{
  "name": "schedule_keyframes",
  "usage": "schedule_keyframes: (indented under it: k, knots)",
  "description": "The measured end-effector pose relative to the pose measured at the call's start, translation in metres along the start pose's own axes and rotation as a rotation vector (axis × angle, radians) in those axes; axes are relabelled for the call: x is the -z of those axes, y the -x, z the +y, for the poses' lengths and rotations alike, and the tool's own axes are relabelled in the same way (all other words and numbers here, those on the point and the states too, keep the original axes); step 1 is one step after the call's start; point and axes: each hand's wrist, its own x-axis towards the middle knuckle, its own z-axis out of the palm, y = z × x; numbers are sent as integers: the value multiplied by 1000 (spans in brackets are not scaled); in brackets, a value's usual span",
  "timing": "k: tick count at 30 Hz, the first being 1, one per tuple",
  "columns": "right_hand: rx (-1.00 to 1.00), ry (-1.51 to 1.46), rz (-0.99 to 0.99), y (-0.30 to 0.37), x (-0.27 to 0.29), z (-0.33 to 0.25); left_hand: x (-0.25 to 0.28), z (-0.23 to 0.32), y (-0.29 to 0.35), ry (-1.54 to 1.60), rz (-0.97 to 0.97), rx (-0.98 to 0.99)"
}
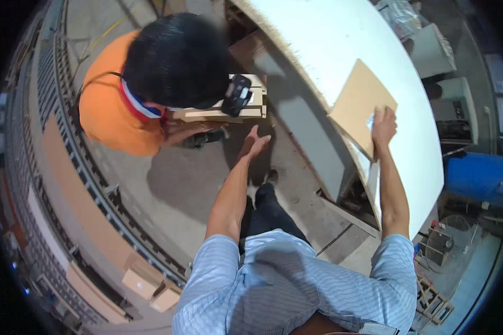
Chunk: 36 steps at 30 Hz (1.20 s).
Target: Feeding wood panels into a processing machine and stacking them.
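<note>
My right hand point(384, 129) is at the right edge of a flat brown board point(359, 95), its fingers bent over that edge. The board lies on a white-topped table point(324, 33), its left corner reaching the table's edge. A small whitish patch point(370, 120) shows beside my thumb; whether it is a label or a bit of plastic, I cannot tell. My left hand point(255, 146) is held out over the floor with thumb and fingers apart and nothing in it. Just beyond it is a stack of light-brown panels point(252, 100), next to a co-worker in orange point(114, 106).
The co-worker bends in from the left, a black device point(237, 95) at the head. A roller conveyor point(78, 151) curves along the left, with long brown boards point(67, 162) beside it. A blue drum point(478, 177) and a wire-caged fan point(439, 243) stand right of the table.
</note>
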Motion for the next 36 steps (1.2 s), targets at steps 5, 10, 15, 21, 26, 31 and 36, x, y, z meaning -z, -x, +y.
schedule_keyframes:
  k: [5, 10, 15, 21, 26, 31, 36]
  knots:
    - [10, -80, -60, 3, 2, -19, 23, -74, 29, -322, -71, -80]
    - [47, -147, -80, 5, 14, -46, 22, -225, 162, -159, 268, 146]
    - [57, -60, -89, 8, 19, -24, 56, -266, 221, 126, 650, 371]
    - [59, 5, -140, 7, 4, -17, 41, -281, 235, 377, 1072, 335]
    - [51, 77, -110, -14, -21, -1, 8, -262, 231, 584, 1042, 109]
    - [106, 15, -191, -28, -34, -23, -12, -361, 230, 351, 1038, 56]
    - [44, -4, -270, -13, -2, -2, 26, -356, 250, -76, 1004, 474]
